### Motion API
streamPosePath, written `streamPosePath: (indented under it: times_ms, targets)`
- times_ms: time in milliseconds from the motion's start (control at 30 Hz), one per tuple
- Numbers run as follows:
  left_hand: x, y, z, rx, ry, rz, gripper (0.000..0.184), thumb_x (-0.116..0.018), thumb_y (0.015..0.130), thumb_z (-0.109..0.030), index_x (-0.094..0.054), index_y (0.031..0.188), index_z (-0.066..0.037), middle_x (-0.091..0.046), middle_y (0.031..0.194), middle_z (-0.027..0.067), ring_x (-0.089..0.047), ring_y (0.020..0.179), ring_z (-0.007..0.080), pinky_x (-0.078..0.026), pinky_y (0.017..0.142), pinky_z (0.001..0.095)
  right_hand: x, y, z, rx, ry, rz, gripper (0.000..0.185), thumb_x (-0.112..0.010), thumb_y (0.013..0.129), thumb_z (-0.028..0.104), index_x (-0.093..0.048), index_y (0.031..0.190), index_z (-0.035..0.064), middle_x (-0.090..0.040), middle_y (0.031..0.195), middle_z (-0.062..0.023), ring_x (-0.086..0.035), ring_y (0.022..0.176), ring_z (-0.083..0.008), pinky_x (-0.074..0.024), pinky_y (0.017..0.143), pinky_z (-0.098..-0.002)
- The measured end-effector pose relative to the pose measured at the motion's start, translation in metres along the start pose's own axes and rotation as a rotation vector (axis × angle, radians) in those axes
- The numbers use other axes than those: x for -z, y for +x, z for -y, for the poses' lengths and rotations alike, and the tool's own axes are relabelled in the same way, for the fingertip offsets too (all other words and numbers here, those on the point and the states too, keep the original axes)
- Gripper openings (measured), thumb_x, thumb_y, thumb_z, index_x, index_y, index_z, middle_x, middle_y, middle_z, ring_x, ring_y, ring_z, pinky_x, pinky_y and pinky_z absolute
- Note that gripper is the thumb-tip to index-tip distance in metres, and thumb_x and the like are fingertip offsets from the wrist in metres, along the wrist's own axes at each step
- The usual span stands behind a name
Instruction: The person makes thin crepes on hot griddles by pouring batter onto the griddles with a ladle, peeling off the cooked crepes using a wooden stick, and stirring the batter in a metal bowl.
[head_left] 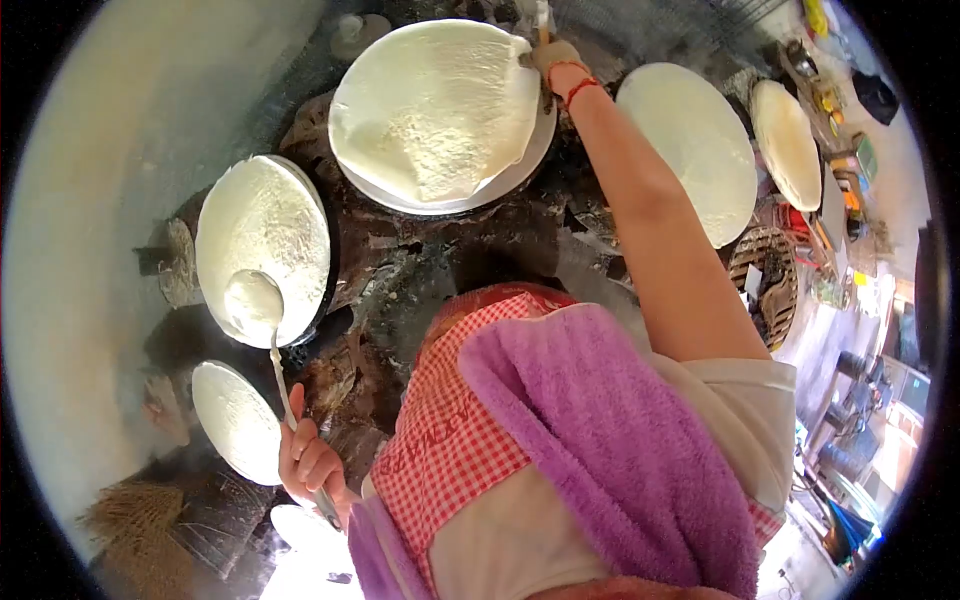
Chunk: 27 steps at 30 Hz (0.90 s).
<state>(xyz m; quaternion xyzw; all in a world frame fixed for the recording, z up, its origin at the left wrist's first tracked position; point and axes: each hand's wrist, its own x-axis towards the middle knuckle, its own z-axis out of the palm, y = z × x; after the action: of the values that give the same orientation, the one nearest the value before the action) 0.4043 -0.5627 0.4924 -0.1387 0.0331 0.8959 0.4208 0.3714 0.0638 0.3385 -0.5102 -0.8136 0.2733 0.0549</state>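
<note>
My left hand (312, 462), at the lower left, is wrapped round the long handle of a ladle (278, 365). The ladle's round bowl, coated white, is over a white batter-covered round pan (272, 215); I cannot tell whether it touches. At the top, my right hand (560, 62), with red strings at the wrist, is closed round a slim tool with a pale handle (543, 20). The tool's working end is hidden. Right beside this hand lies the edge of a large white sheet (430, 110), which sits off-centre on a round pan (520, 172), baring a crescent of its surface.
Another white round (690, 150) lies beyond my right forearm, with a pale oval one (786, 145) farther right. A smaller white round (237, 422) is near my left hand. A woven basket (764, 285) stands at right, and a straw bundle (135, 525) lies lower left.
</note>
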Motion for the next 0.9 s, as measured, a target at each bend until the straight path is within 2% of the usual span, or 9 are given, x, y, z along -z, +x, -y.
streamPosePath:
  times_ms: [267, 467, 533, 600, 733, 800, 833, 867, 900]
  targets:
    - [-0.007, 0.001, -0.039, -0.022, 0.021, -0.001, 0.052, -0.020, 0.106, -0.020, 0.002, 0.150, -0.002, -0.036, 0.079, 0.0058, -0.032, 0.046, 0.0082, -0.036, 0.040, 0.0248, 0.012, 0.002, -0.009, -0.128, 0.343, -0.004, 0.060, -0.079, 0.071, 0.042, -0.066, 0.104, -0.0071, -0.070, 0.092, -0.0175, -0.067, 0.085, -0.0270, -0.0514, 0.073, -0.0371]
    - [0.005, 0.025, -0.083, 0.042, 0.024, -0.033, 0.050, -0.014, 0.106, -0.022, -0.004, 0.149, 0.000, -0.036, 0.076, 0.0061, -0.036, 0.047, 0.0119, -0.038, 0.040, 0.0256, 0.056, -0.096, 0.026, 0.104, 0.823, -0.151, 0.043, -0.083, 0.069, 0.021, -0.068, 0.099, -0.0064, -0.070, 0.090, -0.0121, -0.067, 0.076, -0.0194, -0.0522, 0.068, -0.0306]
    - [0.009, 0.042, -0.097, 0.332, 0.094, 0.175, 0.049, -0.016, 0.106, -0.021, -0.007, 0.148, 0.001, -0.035, 0.072, 0.0053, -0.034, 0.043, 0.0111, -0.038, 0.038, 0.0257, 0.078, -0.116, 0.027, 0.046, 0.934, -0.129, 0.046, -0.083, 0.068, 0.017, -0.066, 0.104, -0.0043, -0.069, 0.091, -0.0107, -0.067, 0.077, -0.0199, -0.0533, 0.069, -0.0308]
    - [0.007, 0.045, -0.100, 0.122, 0.122, -0.080, 0.048, -0.018, 0.106, -0.020, -0.009, 0.148, 0.001, -0.035, 0.069, 0.0045, -0.032, 0.041, 0.0101, -0.037, 0.036, 0.0258, 0.096, -0.129, 0.016, 0.164, 1.067, -0.145, 0.046, -0.080, 0.072, 0.009, -0.061, 0.112, -0.0020, -0.069, 0.097, -0.0095, -0.067, 0.083, -0.0210, -0.0554, 0.074, -0.0351]
    - [-0.005, 0.070, -0.076, 0.209, 0.095, 0.016, 0.050, -0.021, 0.106, -0.020, -0.006, 0.149, -0.001, -0.037, 0.073, 0.0049, -0.038, 0.046, 0.0102, -0.037, 0.038, 0.0252, 0.166, -0.108, -0.086, -0.011, 0.753, -0.207, 0.041, -0.076, 0.076, 0.004, -0.061, 0.114, 0.0025, -0.068, 0.103, -0.0073, -0.066, 0.090, -0.0216, -0.0546, 0.080, -0.0367]
    - [-0.008, 0.076, -0.052, 0.205, 0.023, 0.125, 0.052, -0.022, 0.106, -0.022, -0.003, 0.150, -0.002, -0.037, 0.073, 0.0051, -0.037, 0.046, 0.0103, -0.036, 0.037, 0.0255, 0.217, -0.143, -0.106, -0.060, 0.955, -0.068, 0.044, -0.074, 0.078, 0.005, -0.059, 0.119, 0.0043, -0.067, 0.106, -0.0059, -0.064, 0.095, -0.0197, -0.0538, 0.082, -0.0349]
    - [-0.007, 0.079, -0.040, 0.205, 0.037, 0.211, 0.053, -0.021, 0.106, -0.024, -0.001, 0.150, -0.003, -0.038, 0.073, 0.0055, -0.037, 0.046, 0.0101, -0.036, 0.037, 0.0254, 0.242, -0.138, -0.142, 0.073, 0.868, -0.132, 0.043, -0.073, 0.078, 0.005, -0.060, 0.120, 0.0060, -0.067, 0.105, -0.0036, -0.064, 0.094, -0.0192, -0.0536, 0.082, -0.0363]
    - [-0.003, 0.081, -0.031, 0.176, 0.244, 0.228, 0.051, -0.021, 0.106, -0.026, -0.007, 0.150, -0.003, -0.037, 0.070, 0.0026, -0.033, 0.043, 0.0075, -0.034, 0.034, 0.0226, 0.268, -0.135, -0.179, 0.199, 0.770, -0.200, 0.043, -0.072, 0.079, 0.005, -0.060, 0.120, 0.0078, -0.067, 0.104, -0.0013, -0.064, 0.093, -0.0187, -0.0533, 0.082, -0.0378]
    - [-0.002, 0.083, -0.016, 0.132, 0.505, 0.206, 0.050, -0.021, 0.106, -0.027, -0.012, 0.149, -0.003, -0.036, 0.068, 0.0007, -0.030, 0.041, 0.0062, -0.034, 0.032, 0.0210, 0.293, -0.160, -0.182, 0.031, 0.752, -0.237, 0.038, -0.063, 0.084, 0.011, -0.060, 0.122, 0.0104, -0.068, 0.105, -0.0057, -0.066, 0.092, -0.0236, -0.0529, 0.083, -0.0409]
